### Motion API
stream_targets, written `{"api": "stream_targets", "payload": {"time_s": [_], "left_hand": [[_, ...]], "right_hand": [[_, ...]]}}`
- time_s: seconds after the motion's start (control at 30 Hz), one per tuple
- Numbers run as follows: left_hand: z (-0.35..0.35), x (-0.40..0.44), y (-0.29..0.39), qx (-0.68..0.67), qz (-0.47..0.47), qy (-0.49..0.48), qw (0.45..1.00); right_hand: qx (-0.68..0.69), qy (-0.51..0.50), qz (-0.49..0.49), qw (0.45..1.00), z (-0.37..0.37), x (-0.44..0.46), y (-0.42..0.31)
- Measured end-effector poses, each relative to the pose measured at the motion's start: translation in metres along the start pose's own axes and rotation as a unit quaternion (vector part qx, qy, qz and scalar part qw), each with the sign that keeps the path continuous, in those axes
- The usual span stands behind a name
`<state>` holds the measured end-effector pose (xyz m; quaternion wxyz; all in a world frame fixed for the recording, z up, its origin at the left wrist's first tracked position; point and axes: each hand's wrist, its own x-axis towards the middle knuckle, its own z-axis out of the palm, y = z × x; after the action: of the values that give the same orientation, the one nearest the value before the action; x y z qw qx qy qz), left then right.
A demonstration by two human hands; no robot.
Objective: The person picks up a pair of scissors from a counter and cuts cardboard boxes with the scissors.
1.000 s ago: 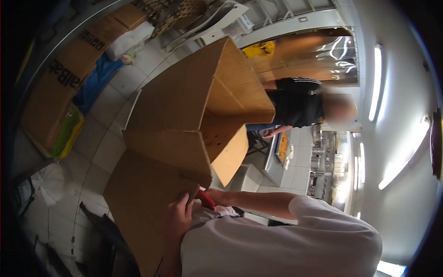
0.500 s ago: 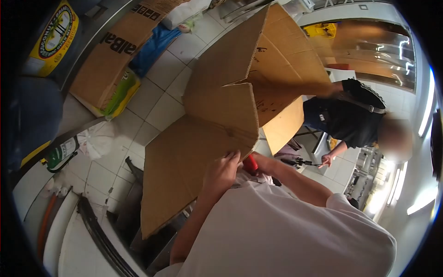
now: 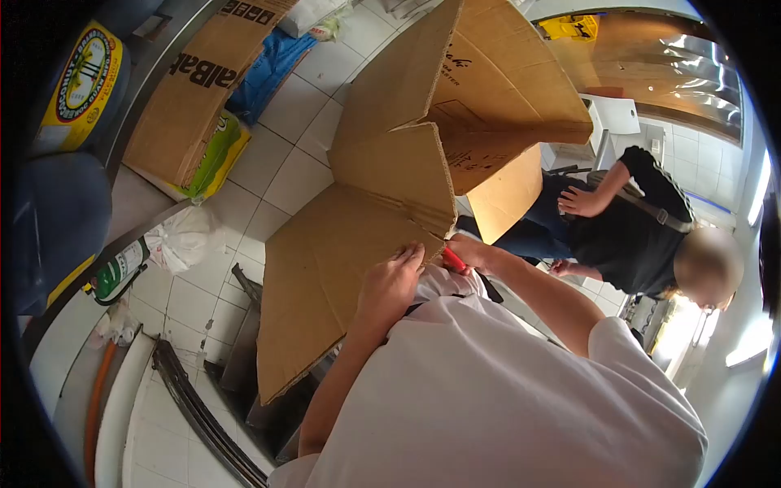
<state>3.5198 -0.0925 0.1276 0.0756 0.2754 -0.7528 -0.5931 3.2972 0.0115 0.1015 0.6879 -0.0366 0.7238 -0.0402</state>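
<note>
A large opened cardboard box (image 3: 382,163) with creased flaps stands in front of me. My left hand (image 3: 392,281) grips the edge of its near flap, fingers lying over the top face. Beside it, my right hand (image 3: 474,254) is closed around a red-handled knife (image 3: 454,259), close to the corner where the flap meets the box wall. A thin dark line, apparently the blade, shows on the cardboard just past the handle. Part of the handle is hidden by my fingers.
A person in a black top (image 3: 626,220) stands right of the box. At left are a printed carton (image 3: 175,122), a blue bag (image 3: 268,77), a yellow-labelled container (image 3: 81,85) and a white plastic bag (image 3: 185,238). Black curved trim (image 3: 191,407) lies lower left.
The other person's hand has left the box wall and now rests near their hip; they have shifted downward in view. The box appears slightly higher. Both my hands keep their holds.
</note>
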Motion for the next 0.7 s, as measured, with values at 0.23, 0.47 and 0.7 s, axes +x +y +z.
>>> {"api": "stream_targets", "payload": {"time_s": [0.23, 0.47, 0.7], "left_hand": [[0.003, -0.006, 0.000, 0.000, 0.010, 0.011, 1.000], [-0.019, 0.002, 0.013, -0.014, 0.022, -0.023, 0.999], [-0.042, 0.032, 0.055, 0.048, 0.068, -0.066, 0.994]], "right_hand": [[0.037, -0.031, 0.003, 0.999, 0.011, -0.013, -0.005], [0.056, 0.027, 0.005, 0.998, 0.032, -0.031, -0.015], [0.142, 0.031, -0.103, 0.984, 0.024, -0.038, -0.007]]}}
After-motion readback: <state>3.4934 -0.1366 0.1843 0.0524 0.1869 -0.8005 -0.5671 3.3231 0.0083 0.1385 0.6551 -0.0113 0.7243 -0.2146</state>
